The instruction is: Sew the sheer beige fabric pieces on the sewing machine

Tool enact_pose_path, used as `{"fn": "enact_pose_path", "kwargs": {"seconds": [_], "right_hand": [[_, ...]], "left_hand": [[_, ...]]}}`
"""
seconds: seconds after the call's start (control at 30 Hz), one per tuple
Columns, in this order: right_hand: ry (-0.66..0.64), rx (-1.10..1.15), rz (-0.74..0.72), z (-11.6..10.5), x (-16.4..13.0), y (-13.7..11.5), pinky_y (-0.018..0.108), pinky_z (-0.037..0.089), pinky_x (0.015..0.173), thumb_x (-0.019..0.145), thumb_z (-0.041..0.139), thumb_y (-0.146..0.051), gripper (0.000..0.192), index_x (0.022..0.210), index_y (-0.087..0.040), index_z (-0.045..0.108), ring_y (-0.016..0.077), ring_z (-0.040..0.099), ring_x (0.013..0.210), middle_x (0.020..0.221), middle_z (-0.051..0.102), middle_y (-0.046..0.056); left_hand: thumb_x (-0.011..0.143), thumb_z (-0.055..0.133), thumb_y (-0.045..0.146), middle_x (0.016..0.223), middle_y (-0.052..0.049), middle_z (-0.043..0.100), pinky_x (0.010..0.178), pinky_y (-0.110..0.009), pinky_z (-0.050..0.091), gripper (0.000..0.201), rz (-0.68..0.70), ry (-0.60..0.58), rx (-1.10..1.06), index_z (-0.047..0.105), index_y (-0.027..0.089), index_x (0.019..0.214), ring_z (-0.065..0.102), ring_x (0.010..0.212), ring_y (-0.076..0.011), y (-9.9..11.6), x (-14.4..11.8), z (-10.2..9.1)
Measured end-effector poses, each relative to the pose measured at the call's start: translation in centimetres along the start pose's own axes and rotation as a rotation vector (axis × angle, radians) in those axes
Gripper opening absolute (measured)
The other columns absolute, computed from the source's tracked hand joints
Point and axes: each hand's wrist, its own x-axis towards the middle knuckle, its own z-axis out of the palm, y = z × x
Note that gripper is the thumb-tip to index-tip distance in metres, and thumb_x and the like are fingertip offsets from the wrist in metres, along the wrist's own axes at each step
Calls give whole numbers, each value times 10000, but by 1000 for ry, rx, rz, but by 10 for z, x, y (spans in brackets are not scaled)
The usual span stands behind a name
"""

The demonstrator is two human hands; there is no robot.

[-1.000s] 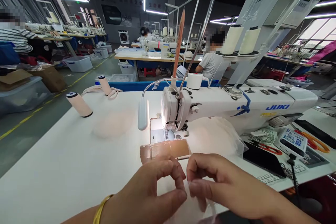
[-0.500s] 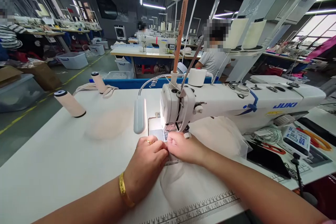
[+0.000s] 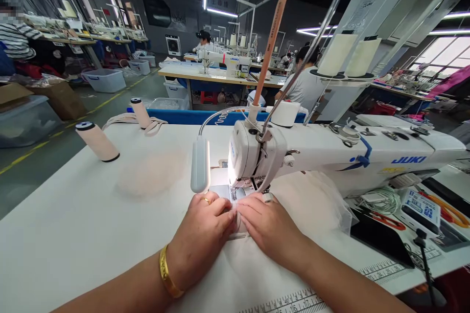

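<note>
Both hands rest side by side on a sheet of thin white fabric (image 3: 242, 269) just in front of the needle of a white JUKI sewing machine (image 3: 330, 156). My left hand (image 3: 203, 232), with a ring and a gold bracelet, presses the fabric with curled fingers. My right hand (image 3: 268, 225) lies flat on the fabric, fingertips meeting the left hand's under the presser foot. The machine's small lamp (image 3: 200, 165) lights the needle plate. The needle itself is hidden behind the hands and machine head.
Two pale thread cones (image 3: 97, 141) (image 3: 140, 113) lie on the white table (image 3: 73, 225) at the left. A pile of sheer fabric (image 3: 152, 173) sits left of the lamp. Scissors (image 3: 448, 208), a control box (image 3: 420, 208) and cables lie at the right. Other people sit at machines behind.
One second ago both hands were near the table's front edge pinching the fabric; they moved forward to the needle and now press the fabric flat there.
</note>
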Motion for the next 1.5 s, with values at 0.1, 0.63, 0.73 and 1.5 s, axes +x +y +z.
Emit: {"fn": "enact_pose_path", "kwargs": {"seconds": [0.1,0.63,0.73,1.5], "right_hand": [[-5,10,19,2,3,6,367,457,781,977,464,-52,251,1034,-217,645,248,629,933,989,713,75],[43,-18,44,4,6,12,409,510,865,964,475,-35,300,1117,-199,675,282,663,1071,1144,747,101],[33,-10,43,5,5,13,416,507,862,970,460,-35,298,1105,-192,674,280,661,1056,1165,743,111],[27,442,306,-18,5,7,357,511,800,1097,347,-310,330,927,-233,619,231,641,875,918,706,54]], "left_hand": [[1030,487,182,932,-48,722,815,-431,403,256,-1,-28,34,735,218,980,577,867,-248,2,0,-2],[1020,494,213,999,-63,716,838,-449,379,222,-56,-80,60,712,219,1062,578,925,-267,4,4,0],[1014,499,203,1002,-64,724,835,-450,384,229,-52,-75,52,715,231,1086,586,928,-266,3,3,-1],[876,594,223,896,-56,621,754,-372,470,89,-100,-62,-147,638,203,801,556,857,-237,-19,22,10]]}}
